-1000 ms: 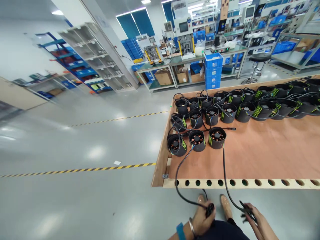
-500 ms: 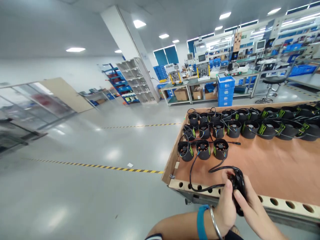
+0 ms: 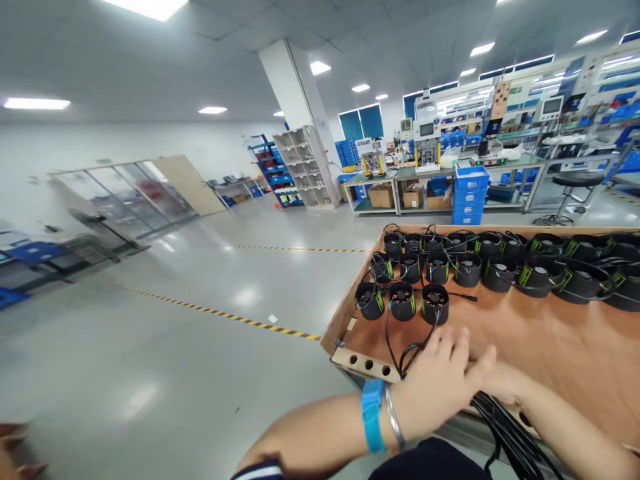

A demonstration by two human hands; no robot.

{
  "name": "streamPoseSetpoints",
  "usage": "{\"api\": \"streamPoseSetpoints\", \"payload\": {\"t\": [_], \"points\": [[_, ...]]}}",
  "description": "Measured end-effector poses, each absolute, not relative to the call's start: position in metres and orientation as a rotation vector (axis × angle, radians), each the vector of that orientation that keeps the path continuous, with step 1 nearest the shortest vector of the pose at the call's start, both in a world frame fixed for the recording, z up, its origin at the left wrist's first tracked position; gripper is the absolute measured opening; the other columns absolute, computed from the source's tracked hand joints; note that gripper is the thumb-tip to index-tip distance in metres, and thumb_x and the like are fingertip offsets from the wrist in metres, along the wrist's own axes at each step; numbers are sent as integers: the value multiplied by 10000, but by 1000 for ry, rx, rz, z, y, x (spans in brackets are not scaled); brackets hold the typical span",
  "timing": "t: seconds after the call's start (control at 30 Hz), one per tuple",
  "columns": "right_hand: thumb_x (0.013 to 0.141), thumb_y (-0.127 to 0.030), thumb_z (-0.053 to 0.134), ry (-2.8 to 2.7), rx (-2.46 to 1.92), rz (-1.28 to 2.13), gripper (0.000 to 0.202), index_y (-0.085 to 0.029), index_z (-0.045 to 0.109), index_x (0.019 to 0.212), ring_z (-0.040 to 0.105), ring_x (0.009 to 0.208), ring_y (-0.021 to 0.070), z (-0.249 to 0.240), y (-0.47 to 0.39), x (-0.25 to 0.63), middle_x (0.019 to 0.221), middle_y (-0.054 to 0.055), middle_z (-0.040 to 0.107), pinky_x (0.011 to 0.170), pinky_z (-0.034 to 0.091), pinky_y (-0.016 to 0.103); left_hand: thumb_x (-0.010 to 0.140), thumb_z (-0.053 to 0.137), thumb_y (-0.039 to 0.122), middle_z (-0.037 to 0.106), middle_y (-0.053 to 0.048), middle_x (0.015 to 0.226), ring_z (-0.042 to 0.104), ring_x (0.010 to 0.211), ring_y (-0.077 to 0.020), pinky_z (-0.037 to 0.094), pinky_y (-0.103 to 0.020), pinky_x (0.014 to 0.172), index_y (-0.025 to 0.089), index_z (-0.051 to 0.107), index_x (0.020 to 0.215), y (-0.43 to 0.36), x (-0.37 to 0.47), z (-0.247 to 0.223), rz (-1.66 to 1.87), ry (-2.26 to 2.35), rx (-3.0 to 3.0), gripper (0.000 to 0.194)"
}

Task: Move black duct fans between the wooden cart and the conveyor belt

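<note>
My left hand [image 3: 443, 373] reaches over the near edge of the tray with its back up and its fingers stretched out. Below and partly behind it, my right hand [image 3: 505, 383] is closed around a folded bundle of black cable [image 3: 515, 433]; its fingertips are hidden. The bundle's loops hang down toward my lap. More black cable [image 3: 411, 350] runs from the front-row fans down under my left hand. Closest to my hands is a black round fan [image 3: 435, 305] with coloured wires, beside a second fan [image 3: 403, 301] and a third [image 3: 369, 301].
The wooden tray [image 3: 345, 307] has a raised rim and a front strip with round holes [image 3: 369, 365]. Behind the front row stand further rows of black fans [image 3: 540, 275] with tangled cables. Beyond are stacked blue crates [image 3: 470, 193], workbenches and a stool [image 3: 577, 180].
The cable bundle has moved down and right, its loops now hanging below my hands. My left hand has gone from gripping it to lying stretched over my right hand. The view has turned left.
</note>
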State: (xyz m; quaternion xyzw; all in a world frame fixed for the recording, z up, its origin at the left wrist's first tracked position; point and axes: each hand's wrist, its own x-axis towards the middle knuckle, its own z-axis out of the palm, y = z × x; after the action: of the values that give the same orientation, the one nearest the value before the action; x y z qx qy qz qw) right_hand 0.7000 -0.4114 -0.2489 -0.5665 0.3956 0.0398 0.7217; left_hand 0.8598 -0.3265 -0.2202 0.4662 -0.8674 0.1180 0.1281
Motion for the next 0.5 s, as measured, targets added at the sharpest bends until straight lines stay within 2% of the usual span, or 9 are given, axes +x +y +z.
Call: {"api": "streamPoseSetpoints", "payload": {"t": [0.03, 0.1, 0.13, 0.2, 0.23, 0.3, 0.37, 0.43, 0.5], "points": [[726, -555, 633, 879, -1220, 133, 711, -79, 506, 1238, 565, 977, 241, -249, -410, 700, 1123, 179, 554, 906, 459, 366, 834, 525, 425, 524, -141, 1180, 561, 961, -211, 479, -335, 798, 138, 316, 1430, -335, 857, -224, 242, -2558, 1397, 694], [741, -573, 606, 838, -1142, 103, 840, -66, 373, 1369, 559, 1011, 243, -252, -409, 692, 1201, 203, 503, 944, 439, 396, 747, 611, 498, 556, -87, 923, 531, 759, -176, 465, -323, 647, 64, 308, 1401, -347, 856, -230, 24, -2599, 1434, 841], [738, -562, 623, 784, -1137, 54, 901, -69, 295, 1417, 521, 1097, 243, -254, -409, 685, 1288, 211, 435, 991, 407, 385, 755, 606, 474, 540, -68, 855, 514, 743, -177, 460, -337, 640, 40, 363, 1342, -351, 860, -232, -89, -2628, 1451, 770], [705, -489, 702, 661, -1199, 19, 988, -78, 203, 1453, 428, 1218, 231, -257, -410, 669, 1391, 208, 303, 1032, 370, 322, 819, 500, 334, 533, -70, 860, 507, 801, -202, 455, -380, 690, 70, 496, 1139, -357, 872, -230, -297, -2634, 1558, 415], [683, -456, 731, 625, -1212, 36, 1004, -79, 203, 1448, 458, 1175, 228, -258, -410, 661, 1361, 209, 330, 976, 414, 302, 818, 447, 262, 535, -69, 884, 498, 830, -209, 448, -397, 720, 100, 522, 1028, -361, 880, -227, -414, -2614, 1638, 276], [689, -447, 730, 605, -1148, 56, 960, -73, 229, 1417, 559, 903, 186, -256, -409, 650, 1127, 175, 487, 747, 490, 276, 792, 434, 244, 543, -51, 928, 475, 890, -212, 424, -411, 792, 141, 510, 866, -370, 898, -221, -632, -2548, 1786, 148], [739, -458, 683, 621, -1098, 14, 872, -82, 238, 1388, 509, 658, 115, -252, -408, 646, 891, 86, 508, 576, 463, 243, 795, 473, 366, 555, -31, 911, 457, 896, -194, 391, -381, 811, 158, 499, 798, -381, 913, -218, -761, -2533, 1803, 210], [760, -405, 668, 668, -1227, -84, 724, -95, 329, 1320, 496, 711, 111, -246, -410, 647, 891, 72, 501, 618, 461, 227, 742, 539, 519, 546, -14, 829, 441, 805, -147, 357, -305, 739, 163, 492, 774, -392, 923, -219, -947, -2528, 1680, 361], [741, -316, 675, 705, -1362, -159, 552, -93, 446, 1192, 502, 820, 121, -242, -412, 650, 965, 78, 520, 700, 446, 208, 679, 595, 532, 527, 12, 773, 415, 698, -87, 312, -229, 640, 171, 479, 812, -400, 928, -223, -1224, -2456, 1511, 402]]}}
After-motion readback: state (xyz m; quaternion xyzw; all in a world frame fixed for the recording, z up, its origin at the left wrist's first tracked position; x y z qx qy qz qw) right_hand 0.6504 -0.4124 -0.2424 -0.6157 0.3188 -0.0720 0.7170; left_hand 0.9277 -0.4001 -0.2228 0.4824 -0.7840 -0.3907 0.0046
